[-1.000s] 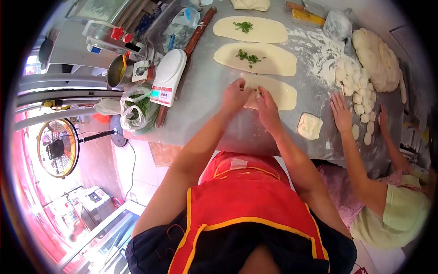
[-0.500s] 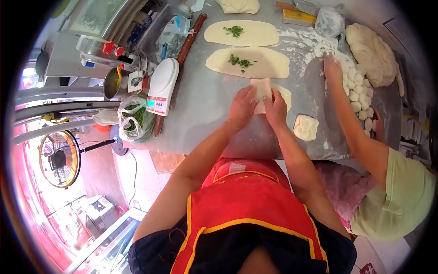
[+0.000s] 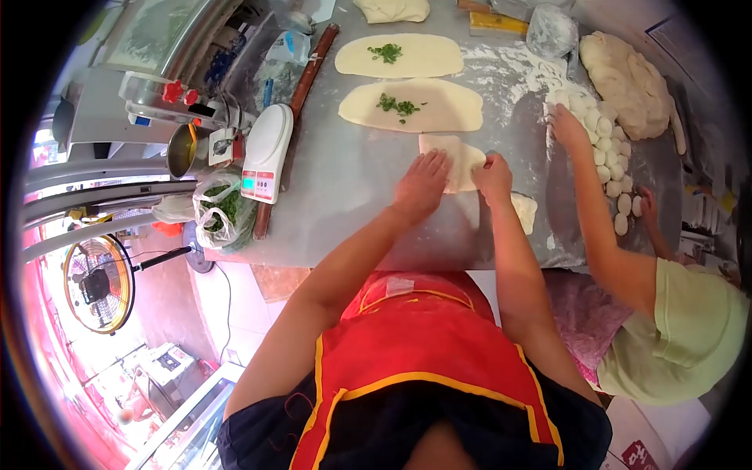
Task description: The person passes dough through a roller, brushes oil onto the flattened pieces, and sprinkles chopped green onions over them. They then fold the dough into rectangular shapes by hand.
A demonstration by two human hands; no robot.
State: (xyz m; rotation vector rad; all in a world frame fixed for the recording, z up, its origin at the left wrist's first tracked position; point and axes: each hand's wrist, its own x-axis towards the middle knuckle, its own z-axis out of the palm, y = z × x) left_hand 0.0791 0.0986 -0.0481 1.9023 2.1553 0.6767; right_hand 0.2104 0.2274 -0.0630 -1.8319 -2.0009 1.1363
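Observation:
A folded strip of pale dough (image 3: 457, 157) lies on the steel table (image 3: 352, 188) in front of me. My left hand (image 3: 424, 185) rests flat on its left part with fingers spread. My right hand (image 3: 493, 176) pinches the dough's right end. Beyond it lie two flattened oval dough sheets (image 3: 411, 106) (image 3: 399, 55), each with chopped green herbs on top. A small dough lump (image 3: 523, 210) sits just right of my right wrist.
A co-worker in a light green top reaches a hand (image 3: 565, 125) into several small dough balls (image 3: 607, 153) beside a large dough mass (image 3: 627, 74) and loose flour. A white scale (image 3: 266, 153), rolling pin (image 3: 294, 110), bag of greens (image 3: 223, 207) and metal pot (image 3: 184, 150) line the left edge.
The dough was folded over from its left end. My right hand has slid to its right end and my left hand now lies flat. The co-worker's hand moved up to the dough balls.

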